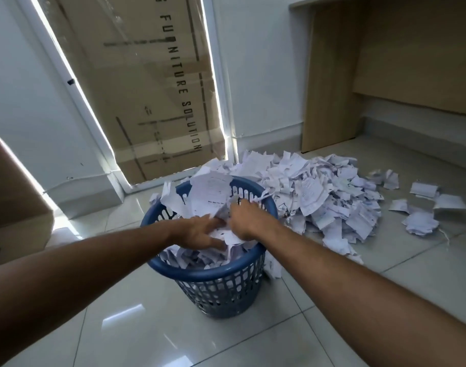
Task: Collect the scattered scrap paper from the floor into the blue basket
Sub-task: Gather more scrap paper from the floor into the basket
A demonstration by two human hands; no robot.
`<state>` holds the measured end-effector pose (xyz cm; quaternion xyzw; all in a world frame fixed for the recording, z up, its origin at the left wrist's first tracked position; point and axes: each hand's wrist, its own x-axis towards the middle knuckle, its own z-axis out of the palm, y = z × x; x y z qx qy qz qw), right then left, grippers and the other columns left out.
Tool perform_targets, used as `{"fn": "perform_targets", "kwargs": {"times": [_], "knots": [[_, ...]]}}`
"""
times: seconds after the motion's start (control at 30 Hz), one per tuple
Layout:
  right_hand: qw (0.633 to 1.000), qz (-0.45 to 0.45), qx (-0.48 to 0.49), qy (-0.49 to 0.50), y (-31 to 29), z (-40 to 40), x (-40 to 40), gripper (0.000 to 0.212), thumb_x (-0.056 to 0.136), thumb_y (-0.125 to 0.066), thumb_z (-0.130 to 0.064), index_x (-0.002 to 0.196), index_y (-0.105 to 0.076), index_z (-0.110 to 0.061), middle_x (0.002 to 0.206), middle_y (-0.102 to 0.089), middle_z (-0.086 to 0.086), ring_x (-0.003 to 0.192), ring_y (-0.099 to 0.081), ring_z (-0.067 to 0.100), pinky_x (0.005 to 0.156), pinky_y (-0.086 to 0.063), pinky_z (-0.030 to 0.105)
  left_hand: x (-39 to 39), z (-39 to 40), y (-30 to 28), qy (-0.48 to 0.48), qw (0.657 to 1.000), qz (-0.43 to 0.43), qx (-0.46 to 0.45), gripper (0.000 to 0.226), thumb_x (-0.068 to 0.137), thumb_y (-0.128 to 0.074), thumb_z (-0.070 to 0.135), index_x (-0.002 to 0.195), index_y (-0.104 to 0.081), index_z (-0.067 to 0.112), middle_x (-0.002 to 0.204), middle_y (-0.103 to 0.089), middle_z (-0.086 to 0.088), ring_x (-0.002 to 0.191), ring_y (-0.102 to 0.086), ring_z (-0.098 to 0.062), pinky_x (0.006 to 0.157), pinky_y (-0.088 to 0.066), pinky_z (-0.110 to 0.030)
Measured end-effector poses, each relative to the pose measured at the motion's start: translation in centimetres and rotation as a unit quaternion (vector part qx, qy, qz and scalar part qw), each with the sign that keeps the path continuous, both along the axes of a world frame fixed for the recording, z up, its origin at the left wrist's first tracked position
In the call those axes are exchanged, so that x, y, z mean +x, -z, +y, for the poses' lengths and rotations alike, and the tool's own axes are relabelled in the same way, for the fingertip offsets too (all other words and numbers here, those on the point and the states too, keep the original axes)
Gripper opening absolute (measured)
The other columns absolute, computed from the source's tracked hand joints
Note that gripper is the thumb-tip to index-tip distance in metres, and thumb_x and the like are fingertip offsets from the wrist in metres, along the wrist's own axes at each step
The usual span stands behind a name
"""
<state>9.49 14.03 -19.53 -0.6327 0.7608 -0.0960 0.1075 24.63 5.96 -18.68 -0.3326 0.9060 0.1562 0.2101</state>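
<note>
A blue slotted plastic basket (pixel 216 274) stands on the tiled floor, filled above its rim with torn white scrap paper (pixel 208 197). Both my hands are over the basket's mouth. My left hand (pixel 200 231) lies flat with spread fingers, pressing on the paper inside. My right hand (pixel 246 217) sits beside it with its fingers curled down into the paper, its fingertips hidden. A big heap of scrap paper (pixel 316 192) lies on the floor just behind and to the right of the basket.
Loose scraps (pixel 422 207) lie scattered further right of the heap. A tall cardboard box (pixel 147 83) leans in the doorway behind. A wooden desk panel (pixel 329 75) stands at the back right. A brown carton (pixel 12 197) is at the left edge.
</note>
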Motion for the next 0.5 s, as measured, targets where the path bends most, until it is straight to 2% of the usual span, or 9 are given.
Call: {"fn": "perform_targets", "kwargs": {"times": [0.1,0.2,0.27,0.3,0.33,0.4,0.5], "knots": [[0.998,0.040,0.034,-0.020,1.1,-0.3,0.5,0.036,0.098,-0.049,-0.028,0.132,-0.053,-0.019,0.128,-0.055,0.010,0.106,-0.057,0.027,0.094,-0.050,0.047,-0.6,0.1,0.0,0.019,1.000,-0.010,0.019,0.069,0.089,-0.044,0.065,0.152,-0.023,0.044,0.161,-0.030,-0.008,0.138,-0.039,-0.031,0.114,-0.032,-0.058],[0.997,-0.005,-0.081,-0.005,-0.3,0.0,0.2,0.037,0.101,-0.040,-0.027,0.131,-0.051,-0.007,0.131,-0.047,0.013,0.113,-0.052,0.029,0.097,-0.048,0.046,-0.8,-0.2,-1.4,0.025,0.999,0.031,-0.019,0.064,0.099,-0.037,0.056,0.156,-0.009,0.046,0.164,-0.024,-0.012,0.140,-0.040,-0.033,0.118,-0.029,-0.055],[0.986,-0.036,-0.163,-0.007,-1.4,0.7,-0.5,0.034,0.103,-0.036,-0.028,0.124,-0.054,-0.008,0.125,-0.048,0.010,0.111,-0.050,0.025,0.094,-0.048,0.045,-1.0,0.1,-3.0,0.049,0.994,0.014,-0.101,0.063,0.101,-0.026,0.061,0.155,0.005,0.049,0.167,-0.011,-0.015,0.142,-0.040,-0.037,0.118,-0.030,-0.056],[0.980,-0.055,-0.193,-0.011,-1.8,1.2,-1.0,0.033,0.104,-0.034,-0.028,0.120,-0.056,-0.010,0.120,-0.049,0.007,0.107,-0.051,0.022,0.092,-0.048,0.044,-1.3,0.4,-3.9,0.061,0.988,-0.005,-0.144,0.061,0.102,-0.022,0.062,0.155,0.005,0.049,0.168,-0.009,-0.013,0.141,-0.041,-0.038,0.115,-0.035,-0.055],[0.973,-0.080,-0.217,-0.017,-2.0,1.4,-1.4,0.032,0.104,-0.034,-0.028,0.118,-0.057,-0.011,0.117,-0.050,0.004,0.104,-0.051,0.019,0.090,-0.048,0.043,-1.5,0.6,-4.6,0.068,0.981,-0.013,-0.184,0.059,0.102,-0.018,0.062,0.156,0.000,0.048,0.167,-0.012,-0.012,0.138,-0.045,-0.038,0.109,-0.042,-0.053],[0.957,-0.136,-0.254,-0.016,-2.1,2.0,-2.5,0.031,0.104,-0.035,-0.026,0.117,-0.059,-0.010,0.114,-0.051,0.002,0.102,-0.051,0.016,0.089,-0.048,0.038,-2.1,1.1,-5.8,0.078,0.964,0.010,-0.255,0.056,0.099,-0.015,0.060,0.152,-0.018,0.043,0.160,-0.031,-0.011,0.121,-0.059,-0.034,0.091,-0.052,-0.047],[0.935,-0.182,-0.303,0.016,-2.1,2.6,-4.2,0.029,0.105,-0.036,-0.022,0.115,-0.061,-0.011,0.109,-0.056,0.003,0.098,-0.053,0.015,0.085,-0.045,0.031,-3.1,1.4,-6.8,0.068,0.940,0.099,-0.319,0.058,0.091,-0.018,0.058,0.138,-0.039,0.032,0.135,-0.051,-0.009,0.098,-0.063,-0.031,0.077,-0.050,-0.042]]}}
